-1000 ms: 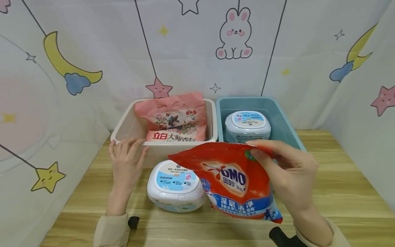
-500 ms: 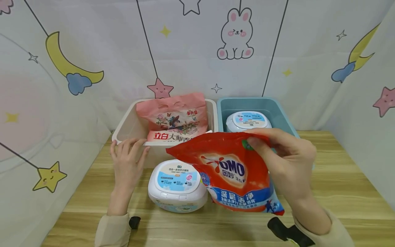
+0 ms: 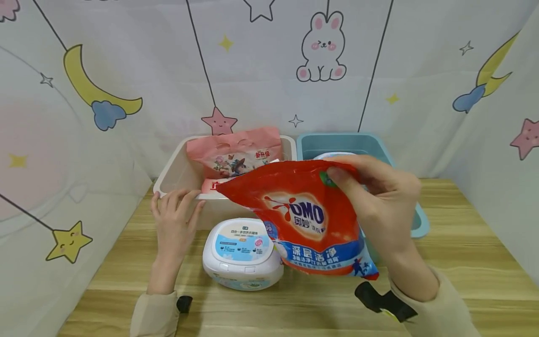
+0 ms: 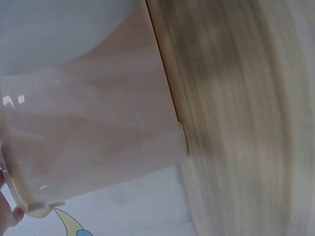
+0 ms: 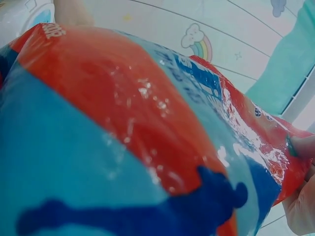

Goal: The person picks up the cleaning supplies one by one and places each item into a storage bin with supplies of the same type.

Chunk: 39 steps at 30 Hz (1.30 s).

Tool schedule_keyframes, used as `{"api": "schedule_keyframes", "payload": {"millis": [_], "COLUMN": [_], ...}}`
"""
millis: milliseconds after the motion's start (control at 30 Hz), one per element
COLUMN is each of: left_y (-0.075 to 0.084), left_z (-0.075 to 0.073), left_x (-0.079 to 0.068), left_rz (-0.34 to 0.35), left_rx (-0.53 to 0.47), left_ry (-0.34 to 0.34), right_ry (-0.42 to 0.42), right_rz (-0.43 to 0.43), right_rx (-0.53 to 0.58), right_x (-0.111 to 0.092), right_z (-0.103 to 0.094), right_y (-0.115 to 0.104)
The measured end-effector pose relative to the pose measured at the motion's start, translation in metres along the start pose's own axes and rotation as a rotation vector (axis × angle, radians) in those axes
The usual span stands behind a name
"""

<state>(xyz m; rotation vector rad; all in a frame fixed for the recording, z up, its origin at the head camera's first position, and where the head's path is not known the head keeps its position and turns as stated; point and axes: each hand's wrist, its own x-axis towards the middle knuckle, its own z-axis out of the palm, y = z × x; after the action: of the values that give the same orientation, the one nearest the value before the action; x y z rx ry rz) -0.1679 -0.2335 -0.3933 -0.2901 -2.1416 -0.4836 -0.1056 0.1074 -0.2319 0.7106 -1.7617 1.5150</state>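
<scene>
Red OMO detergent bag pinched at its top corner by right hand — held above the table's middle, before the teal bin. Left hand with relaxed fingers resting on the beige bin's front rim; white tub just beside — pink bag inside.

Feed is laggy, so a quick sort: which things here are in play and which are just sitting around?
In play:
right hand gripping the red OMO bag
left hand resting on the beige bin

Sitting around:
white tub on the table
pink bag
blue bin
</scene>
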Motion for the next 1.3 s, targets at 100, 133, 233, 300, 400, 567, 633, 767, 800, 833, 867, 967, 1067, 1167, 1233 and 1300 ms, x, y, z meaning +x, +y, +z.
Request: {"api": "schedule_keyframes", "payload": {"millis": [100,133,233,300,400,567,633,767,800,833,867,967,1067,1167,1233,1300], "left_y": [0.000,0.000,0.000,0.000,0.000,0.001,0.001,0.001,0.001,0.001,0.001,0.000,0.000,0.000,0.000,0.001], "left_z": [0.000,0.000,0.000,0.000,0.000,0.000,-0.001,-0.002,-0.002,-0.002,-0.003,-0.003,-0.003,-0.001,0.000,0.001], "left_x": [0.000,0.000,0.000,0.000,0.000,0.000,0.000,0.000,0.000,0.000,0.000,0.000,0.000,0.000,0.000,0.000], "left_rz": [-0.001,-0.001,-0.002,-0.001,0.001,-0.001,-0.004,-0.009,-0.009,-0.009,-0.010,-0.014,-0.015,-0.008,-0.002,0.000], "left_rx": [-0.002,-0.001,0.004,0.001,-0.008,-0.008,-0.005,-0.007,-0.005,-0.004,-0.005,-0.002,-0.003,-0.014,-0.022,-0.023], "left_ry": [0.000,-0.002,-0.007,-0.001,0.009,-0.003,-0.014,-0.022,-0.024,-0.024,-0.023,-0.027,-0.021,0.003,0.020,0.024], "right_ry": [-0.001,0.001,0.009,0.014,0.019,0.009,-0.004,-0.029,-0.036,-0.041,-0.046,-0.054,-0.051,-0.044,-0.041,-0.040], "right_rz": [0.000,-0.002,-0.006,-0.005,-0.009,-0.044,-0.058,-0.079,-0.079,-0.081,-0.085,-0.094,-0.106,-0.103,-0.097,-0.082], "right_rx": [0.001,-0.003,0.013,0.018,0.031,0.031,0.034,0.045,0.045,0.045,0.048,0.053,0.066,0.076,0.082,0.085], "right_x": [0.005,0.007,0.012,0.016,0.021,0.030,0.034,0.041,0.043,0.045,0.046,0.052,0.058,0.063,0.067,0.071], "right_z": [0.004,0.005,0.010,0.014,0.019,0.027,0.030,0.034,0.035,0.036,0.038,0.043,0.049,0.055,0.058,0.062], "right_y": [-0.001,-0.001,-0.001,0.000,0.002,0.002,0.002,0.004,0.004,0.004,0.005,0.005,0.006,0.007,0.009,0.010]}}
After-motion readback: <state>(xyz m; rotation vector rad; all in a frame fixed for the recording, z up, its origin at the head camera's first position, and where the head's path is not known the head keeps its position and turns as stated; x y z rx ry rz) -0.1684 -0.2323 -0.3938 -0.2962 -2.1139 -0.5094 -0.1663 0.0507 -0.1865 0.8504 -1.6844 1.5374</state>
